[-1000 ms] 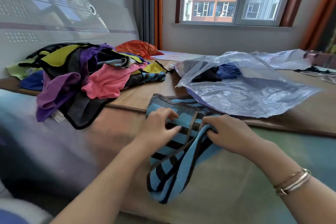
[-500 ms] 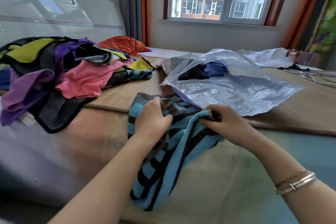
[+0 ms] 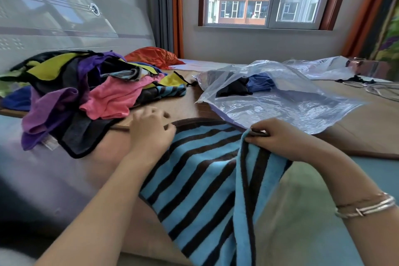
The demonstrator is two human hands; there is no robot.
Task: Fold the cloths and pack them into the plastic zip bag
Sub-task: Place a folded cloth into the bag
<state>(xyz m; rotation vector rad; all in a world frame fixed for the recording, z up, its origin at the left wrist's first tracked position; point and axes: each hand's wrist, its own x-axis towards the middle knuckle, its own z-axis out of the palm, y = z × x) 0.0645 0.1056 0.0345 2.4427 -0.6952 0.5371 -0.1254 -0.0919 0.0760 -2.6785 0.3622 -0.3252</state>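
A blue cloth with dark stripes (image 3: 200,170) lies spread in front of me, hanging over the near edge of the surface. My left hand (image 3: 151,129) holds its far left corner, fingers curled at the dark hem. My right hand (image 3: 278,138) pinches the cloth's right edge and lifts it into a fold. Just beyond lies the clear plastic zip bag (image 3: 280,104), with a dark cloth (image 3: 233,88) and a blue cloth (image 3: 260,83) inside. A heap of loose cloths (image 3: 86,88) in pink, purple, yellow and black sits at the left.
An orange cloth (image 3: 153,55) lies behind the heap near the curtain. A second clear plastic bag (image 3: 319,67) rests at the back right, with dark cords (image 3: 367,84) beside it. A grey headboard rises on the left; a window is straight ahead.
The bunched striped cloth has been pulled open and now lies flat. My left hand moved left to its corner, and my right hand drew the other edge to the right.
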